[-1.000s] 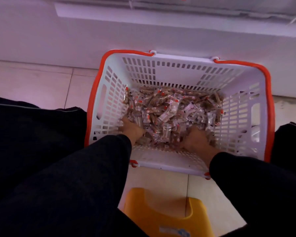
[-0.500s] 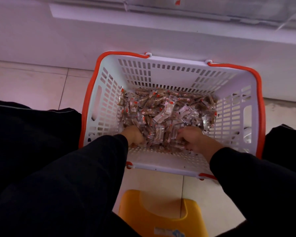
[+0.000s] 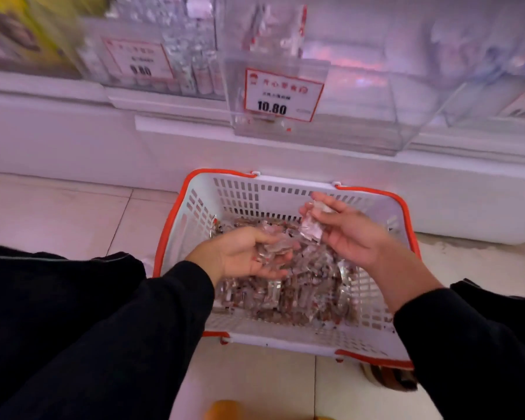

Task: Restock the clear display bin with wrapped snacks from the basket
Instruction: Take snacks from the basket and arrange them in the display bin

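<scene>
Small clear-wrapped brown snacks [image 3: 285,295] heap in the white slotted plastic basket with orange rim [image 3: 176,219] on the floor, and both hands, buried in them a second ago, are now raised above it, the left hand [image 3: 240,256] cupping and the right hand [image 3: 343,228] gripping blurred handfuls, with open air up to the nearly empty clear plastic display bin [image 3: 361,116] overhanging the shelf edge.
</scene>
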### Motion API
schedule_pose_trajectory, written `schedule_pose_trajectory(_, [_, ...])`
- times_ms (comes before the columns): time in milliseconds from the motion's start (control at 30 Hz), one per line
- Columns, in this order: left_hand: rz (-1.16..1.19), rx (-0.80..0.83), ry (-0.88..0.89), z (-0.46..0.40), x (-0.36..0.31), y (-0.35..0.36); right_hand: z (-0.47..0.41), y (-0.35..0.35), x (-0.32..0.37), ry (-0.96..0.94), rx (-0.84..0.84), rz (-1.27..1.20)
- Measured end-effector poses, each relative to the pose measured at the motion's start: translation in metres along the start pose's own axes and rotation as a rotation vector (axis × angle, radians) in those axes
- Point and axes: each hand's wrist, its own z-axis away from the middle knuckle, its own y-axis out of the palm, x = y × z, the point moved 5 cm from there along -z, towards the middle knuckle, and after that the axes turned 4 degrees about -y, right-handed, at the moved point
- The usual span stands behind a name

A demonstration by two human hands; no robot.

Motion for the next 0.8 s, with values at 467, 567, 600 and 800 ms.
schedule_pose_trajectory(467, [-0.105,0.313,0.187,0.133,-0.081,0.135,0.1,0.108,0.099,-0.576,0.244,0.195])
schedule_pose_trajectory(567, [-0.18,0.34,0.221,0.147,-0.091,0.148,0.124,0.117,0.126,-0.819,0.223,0.54])
schedule_pose_trajectory(600, [-0.2,0.321,0.238,0.149,-0.093,0.151,0.127,0.117,0.131,-0.842,0.224,0.594])
schedule_pose_trajectory(800, [-0.293,0.328,0.37,0.157,-0.104,0.162,0.13,0.121,0.126,-0.845,0.268,0.782])
